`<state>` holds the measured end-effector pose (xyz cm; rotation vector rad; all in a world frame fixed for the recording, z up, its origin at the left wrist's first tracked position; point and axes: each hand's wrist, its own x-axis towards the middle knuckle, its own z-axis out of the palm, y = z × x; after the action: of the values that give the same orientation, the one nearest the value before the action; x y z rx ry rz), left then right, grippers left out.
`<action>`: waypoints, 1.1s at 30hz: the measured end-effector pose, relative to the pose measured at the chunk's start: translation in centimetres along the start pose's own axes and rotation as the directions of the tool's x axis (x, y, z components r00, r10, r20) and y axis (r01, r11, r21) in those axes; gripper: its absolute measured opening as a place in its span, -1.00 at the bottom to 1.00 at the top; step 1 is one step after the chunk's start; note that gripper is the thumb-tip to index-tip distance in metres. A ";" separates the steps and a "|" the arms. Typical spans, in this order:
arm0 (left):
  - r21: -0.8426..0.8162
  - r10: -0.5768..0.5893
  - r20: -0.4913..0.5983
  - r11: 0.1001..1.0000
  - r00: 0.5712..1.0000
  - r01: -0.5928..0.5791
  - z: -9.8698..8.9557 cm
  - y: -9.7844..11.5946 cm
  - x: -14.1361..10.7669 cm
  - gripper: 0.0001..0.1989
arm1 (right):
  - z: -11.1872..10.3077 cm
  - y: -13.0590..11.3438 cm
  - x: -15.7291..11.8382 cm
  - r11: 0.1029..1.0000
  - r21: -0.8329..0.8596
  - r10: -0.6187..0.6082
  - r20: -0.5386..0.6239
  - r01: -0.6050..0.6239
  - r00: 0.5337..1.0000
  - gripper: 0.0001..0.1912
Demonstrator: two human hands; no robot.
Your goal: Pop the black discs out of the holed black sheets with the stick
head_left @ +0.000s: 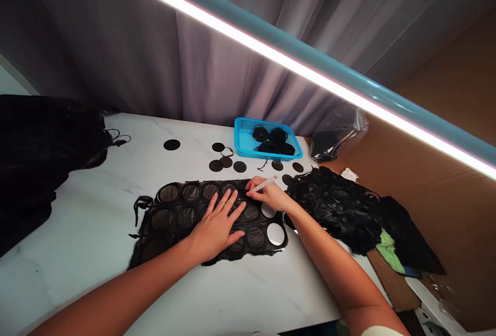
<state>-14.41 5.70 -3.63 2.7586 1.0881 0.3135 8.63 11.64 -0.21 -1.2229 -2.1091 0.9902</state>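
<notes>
Across the white table (240,305) lies a black sheet of thin material (227,259) with rows of raised round rings. Most rings are filled with dark material, while a few at the right end show white through them. My left hand (217,225) rests flat on the sheet, fingers spread. In my right hand (274,197) is a slim white pen-like tool (265,183), pinched with its tip down at a ring near the sheet's far edge. Whether the tip is a blade cannot be made out. Loose black discs (171,144) lie beyond the sheet.
A blue basket (267,156) at the back holds black bundles. Right of it stand a clear plastic bag (349,132) and a black crumpled heap (333,207) with green cloth (389,250). Black fabric (46,139) lies at left. A lit tube lamp (271,51) crosses overhead.
</notes>
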 end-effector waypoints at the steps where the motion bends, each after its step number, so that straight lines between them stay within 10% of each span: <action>1: 0.001 -0.002 0.007 1.000 1.000 0.002 0.0 0.0 0.0 -0.35 | 0.2 -0.1 0.0 1.000 -0.016 -0.013 0.006 0.013 1.000 -0.84; 6: -0.002 0.002 0.002 1.000 1.000 -0.002 0.0 0.0 -0.1 -0.35 | 2.1 -0.3 -0.6 0.943 -0.306 -0.137 -0.003 0.129 0.991 -0.89; 14: -0.006 0.004 -0.004 1.000 1.000 -0.004 -0.2 -0.1 0.0 -0.37 | -3.0 2.0 -1.6 0.869 -0.409 0.006 -0.554 -0.278 0.832 -0.83; 21: -0.076 0.118 0.005 0.990 0.993 -0.118 -0.7 0.3 -1.8 -0.43 | 1.1 -1.7 -5.0 0.997 -0.059 0.045 -0.174 -0.056 0.984 -0.83; 33: -0.109 0.129 0.081 0.987 0.988 -0.120 -1.6 0.5 -2.3 -0.44 | 2.3 -2.0 -5.6 0.997 0.077 0.020 -0.032 -0.017 0.999 -0.72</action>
<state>-16.10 3.91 -2.33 2.7252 0.8553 0.2541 8.59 5.26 -0.34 -1.2145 -2.0192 1.0423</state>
